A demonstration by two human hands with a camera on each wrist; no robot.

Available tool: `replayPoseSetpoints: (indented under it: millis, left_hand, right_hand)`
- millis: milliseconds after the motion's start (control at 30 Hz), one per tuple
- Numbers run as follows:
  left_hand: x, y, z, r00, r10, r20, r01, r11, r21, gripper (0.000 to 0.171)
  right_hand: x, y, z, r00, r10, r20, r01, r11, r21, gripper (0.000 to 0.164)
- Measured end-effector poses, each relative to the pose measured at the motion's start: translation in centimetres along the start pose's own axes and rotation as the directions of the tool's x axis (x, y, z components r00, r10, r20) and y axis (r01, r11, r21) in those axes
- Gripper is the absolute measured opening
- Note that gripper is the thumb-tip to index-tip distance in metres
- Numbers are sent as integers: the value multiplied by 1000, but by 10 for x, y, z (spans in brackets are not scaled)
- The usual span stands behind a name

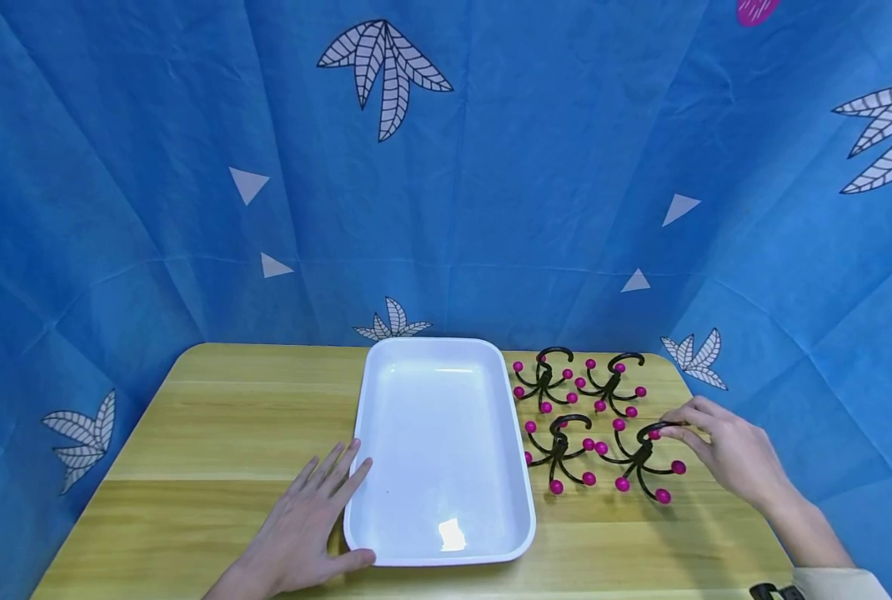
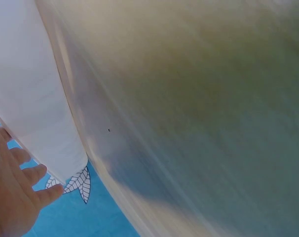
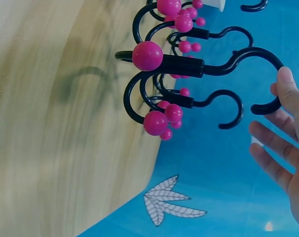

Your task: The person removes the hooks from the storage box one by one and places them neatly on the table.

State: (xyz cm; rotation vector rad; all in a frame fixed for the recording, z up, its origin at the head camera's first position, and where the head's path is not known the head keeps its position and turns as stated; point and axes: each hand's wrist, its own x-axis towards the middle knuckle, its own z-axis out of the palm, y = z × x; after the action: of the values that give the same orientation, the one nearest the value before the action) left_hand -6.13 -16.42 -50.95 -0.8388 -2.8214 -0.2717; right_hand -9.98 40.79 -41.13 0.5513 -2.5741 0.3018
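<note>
My right hand [image 1: 739,454] pinches the curved top of a black hook hanger [image 1: 643,454] with pink ball tips on its splayed arms. In the right wrist view, thumb and fingers meet at the bend of that hook [image 3: 260,54]; whether the hanger touches the table I cannot tell. Three like hangers stand close by: one [image 1: 558,450] to its left, two [image 1: 543,382] [image 1: 609,387] behind. My left hand [image 1: 299,521] spreads its fingers at the left edge of a white tray [image 1: 524,500], fingertips and thumb at the rim.
The tray stands in the middle of a wooden table [image 1: 213,433], with bare wood to its left. Close behind the table hangs a blue curtain [image 1: 446,208] printed with leaves and triangles. It also runs along both sides.
</note>
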Motion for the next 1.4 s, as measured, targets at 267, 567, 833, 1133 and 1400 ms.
replayPoseSetpoints:
  millis: [267, 567, 833, 1133, 1400]
  left_hand:
    - [0, 0, 0, 1000, -6, 8, 7, 1000, -3, 109]
    - [-1, -1, 0, 1000, -13, 11, 13, 1000, -9, 108]
    - [-1, -1, 0, 1000, -10, 10, 10, 1000, -8, 109]
    - [1, -3, 0, 1000, 3, 4, -3, 1000, -4, 109]
    - [3, -5, -1, 1000, 19, -4, -19, 1000, 20, 109]
  right_hand:
    - [-2, 5, 7, 999, 30, 17, -30, 1000, 4, 27]
    - [-6, 9, 15, 1000, 18, 7, -18, 1000, -1, 26]
    - [-7, 11, 17, 999, 45, 26, -45, 999, -4, 24]
    - [-6, 10, 12, 993, 81, 81, -80, 997, -19, 22]
    - [1, 2, 2, 990, 115, 87, -112, 993, -39, 25]
